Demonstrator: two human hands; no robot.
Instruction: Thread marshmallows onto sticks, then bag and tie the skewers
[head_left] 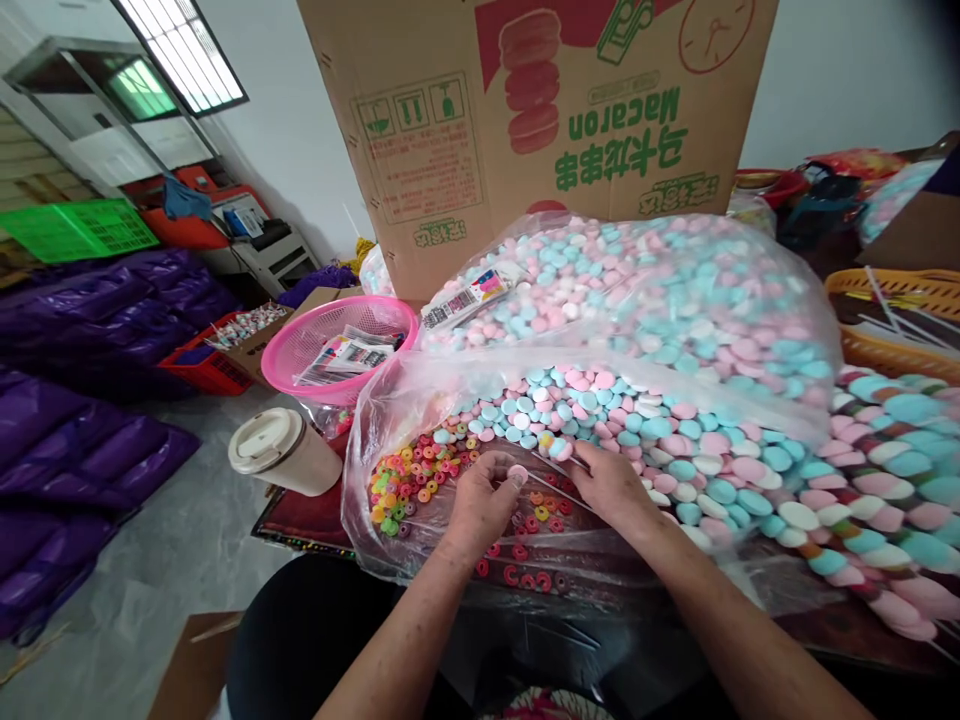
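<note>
Candy fills most of what we see: a wide clear plastic bag [390,400] lies open on the worktop [300,520], heaped with pink, blue and white round sweets [637,420], and with small coloured ring sweets [409,480] gathered at its near left corner. Our left hand [480,505] rests in the mouth of the bag, thumb and forefinger pinched together on one pink sweet [517,474]. Our right hand [611,485] lies just beside it, fingers closed on a sweet [559,448] at the edge of the heap; its colour we cannot tell for sure. Red rings [525,575] lie scattered under the plastic near our wrists.

Strings of threaded sweets [877,520] are piled along the right edge of the worktop. A lidded paper cup [281,452] lies tipped at the left edge, with a pink basket [337,345] of packets behind it. A large cardboard box [540,110] printed "Macaron" upside down stands at the far edge, and a yellow basket [892,310] sits at the far right. Purple bags [90,400] cover the floor to the left.
</note>
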